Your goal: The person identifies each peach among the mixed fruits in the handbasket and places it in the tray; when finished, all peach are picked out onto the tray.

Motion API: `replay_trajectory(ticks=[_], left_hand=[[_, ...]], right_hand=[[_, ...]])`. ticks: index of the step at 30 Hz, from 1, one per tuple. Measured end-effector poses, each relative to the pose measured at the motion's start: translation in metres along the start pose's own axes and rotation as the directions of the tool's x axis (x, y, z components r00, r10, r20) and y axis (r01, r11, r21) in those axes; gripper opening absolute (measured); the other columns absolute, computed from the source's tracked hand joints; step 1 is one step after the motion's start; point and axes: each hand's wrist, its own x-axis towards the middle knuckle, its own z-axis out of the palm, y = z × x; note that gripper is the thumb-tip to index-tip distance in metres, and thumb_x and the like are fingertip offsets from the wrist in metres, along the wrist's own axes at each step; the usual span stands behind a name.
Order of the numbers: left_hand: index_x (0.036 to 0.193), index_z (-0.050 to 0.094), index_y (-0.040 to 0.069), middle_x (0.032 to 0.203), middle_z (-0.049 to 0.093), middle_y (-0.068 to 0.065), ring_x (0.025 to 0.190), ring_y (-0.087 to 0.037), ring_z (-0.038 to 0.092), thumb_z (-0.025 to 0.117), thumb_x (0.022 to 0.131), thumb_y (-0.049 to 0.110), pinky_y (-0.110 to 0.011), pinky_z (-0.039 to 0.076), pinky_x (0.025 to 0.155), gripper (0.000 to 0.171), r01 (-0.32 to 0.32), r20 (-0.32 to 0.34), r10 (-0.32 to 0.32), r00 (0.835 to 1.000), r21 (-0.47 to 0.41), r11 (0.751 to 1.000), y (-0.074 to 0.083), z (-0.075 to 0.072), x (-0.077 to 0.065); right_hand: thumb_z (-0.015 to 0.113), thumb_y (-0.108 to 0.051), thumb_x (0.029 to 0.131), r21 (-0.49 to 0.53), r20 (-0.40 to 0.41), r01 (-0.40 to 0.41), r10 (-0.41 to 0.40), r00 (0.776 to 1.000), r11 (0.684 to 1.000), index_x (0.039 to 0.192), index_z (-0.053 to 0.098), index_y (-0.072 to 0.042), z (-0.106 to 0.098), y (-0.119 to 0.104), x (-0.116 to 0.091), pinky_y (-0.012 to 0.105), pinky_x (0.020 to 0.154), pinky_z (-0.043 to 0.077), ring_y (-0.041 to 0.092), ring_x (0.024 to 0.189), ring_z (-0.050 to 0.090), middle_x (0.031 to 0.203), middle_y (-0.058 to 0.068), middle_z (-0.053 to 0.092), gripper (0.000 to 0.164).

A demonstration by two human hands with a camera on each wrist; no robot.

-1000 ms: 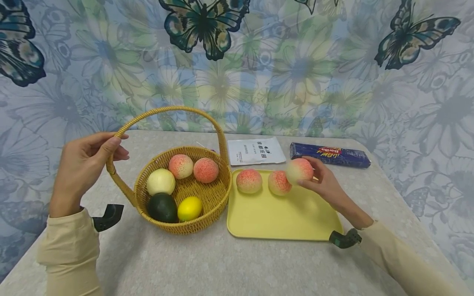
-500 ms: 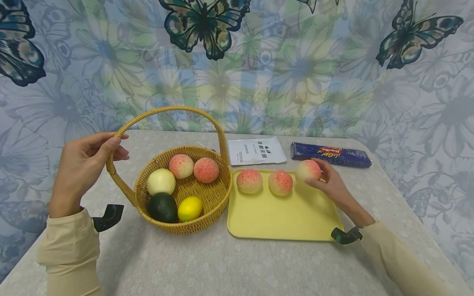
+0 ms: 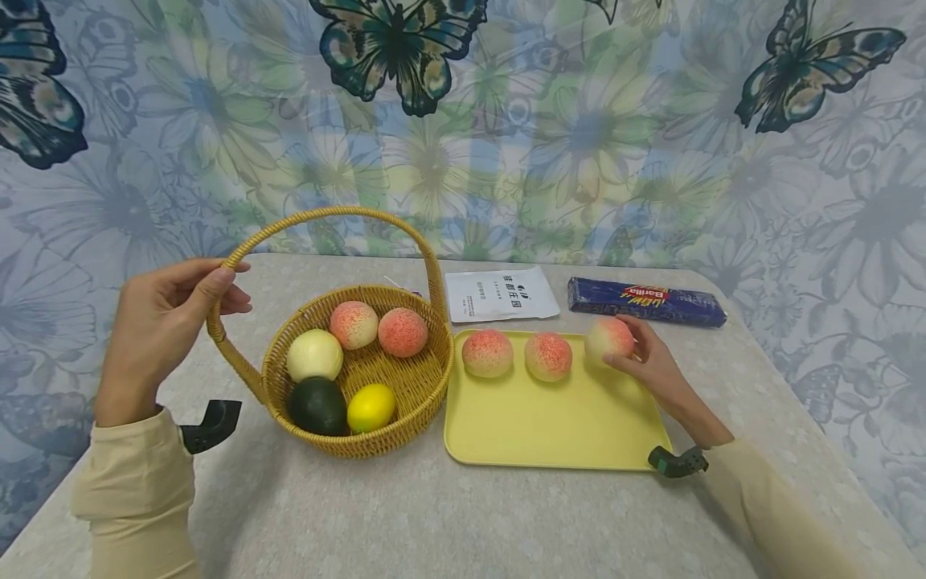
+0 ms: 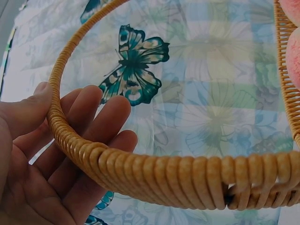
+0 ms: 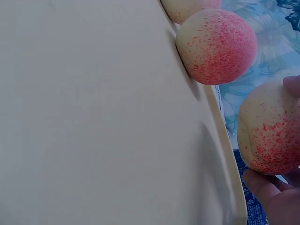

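Observation:
My left hand (image 3: 162, 326) pinches the left side of the handle of a wicker basket (image 3: 427, 394), thumb against fingers. In the basket lie two pink-red peaches (image 3: 354, 325), a pale yellow round fruit (image 3: 314, 355), a dark green oval fruit (image 3: 318, 406) and a lemon (image 3: 371, 408). At the back right corner of the yellow tray (image 3: 550, 434), my right hand (image 3: 654, 362) grips a peach (image 5: 269, 129) between thumb and fingers. Whether that peach touches the tray, I cannot tell. Two other peaches (image 3: 548, 357) sit along the tray's back edge, left of the held one.
Behind the tray lie a white printed packet (image 3: 501, 295) and a blue Barilla pasta package (image 3: 646, 302). The basket stands against the tray's left edge. A patterned cloth with butterflies (image 3: 398, 56) hangs behind the table (image 3: 434, 523).
My right hand has moved the peach rightward and slightly down, away from the middle peach to the tray's back right corner. My left hand stays on the basket handle.

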Motion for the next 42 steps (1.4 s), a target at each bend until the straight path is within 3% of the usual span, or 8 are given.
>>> replay_trajectory(ticks=[13, 20, 30, 42], left_hand=[[0.109, 0.068, 0.000, 0.072, 0.070, 0.008, 0.067, -0.003, 0.068, 0.060, 0.095, 0.010, -0.011, 0.051, 0.064, 0.019, 0.005, 0.001, -0.005, 1.000, 0.001, 1.000, 0.002, 0.000, 0.000], [0.109, 0.068, 0.000, 0.072, 0.070, 0.009, 0.067, -0.003, 0.067, 0.060, 0.095, 0.012, -0.011, 0.051, 0.065, 0.020, 0.015, -0.004, -0.015, 1.000, 0.006, 1.000, 0.001, -0.001, 0.000], [0.110, 0.067, -0.003, 0.072, 0.069, 0.009, 0.068, -0.003, 0.067, 0.059, 0.095, 0.013, -0.012, 0.052, 0.064, 0.023, 0.017, 0.000, -0.017, 1.000, 0.004, 1.000, 0.001, 0.000, 0.001], [0.111, 0.066, -0.004, 0.072, 0.069, 0.011, 0.067, -0.002, 0.067, 0.059, 0.096, 0.013, -0.011, 0.051, 0.064, 0.024, 0.022, -0.002, -0.022, 1.000, 0.016, 1.000, -0.001, 0.000, 0.001]], right_hand=[[0.064, -0.007, 0.091, 0.018, 0.018, 0.000, 0.000, 1.000, 1.000, 0.147, 0.026, 0.000, -0.004, 0.014, -0.005, 0.012, 0.086, 0.044, 0.000, 0.108, 0.052, 0.136, 0.016, 0.042, 0.068], [0.064, -0.006, 0.091, 0.028, 0.043, 0.005, -0.006, 0.999, 1.000, 0.146, 0.027, 0.000, -0.005, 0.018, -0.007, 0.013, 0.085, 0.046, 0.001, 0.106, 0.053, 0.128, 0.001, 0.046, 0.067], [0.062, -0.005, 0.092, 0.068, 0.084, 0.021, -0.027, 0.996, 0.997, 0.147, 0.025, 0.001, -0.005, 0.021, -0.009, 0.013, 0.086, 0.045, 0.001, 0.108, 0.052, 0.128, -0.006, 0.045, 0.067], [0.063, 0.003, 0.087, 0.058, 0.174, 0.069, -0.079, 0.982, 0.996, 0.146, 0.026, -0.003, -0.006, 0.025, -0.011, 0.014, 0.090, 0.044, 0.004, 0.112, 0.049, 0.133, 0.000, 0.041, 0.070]])
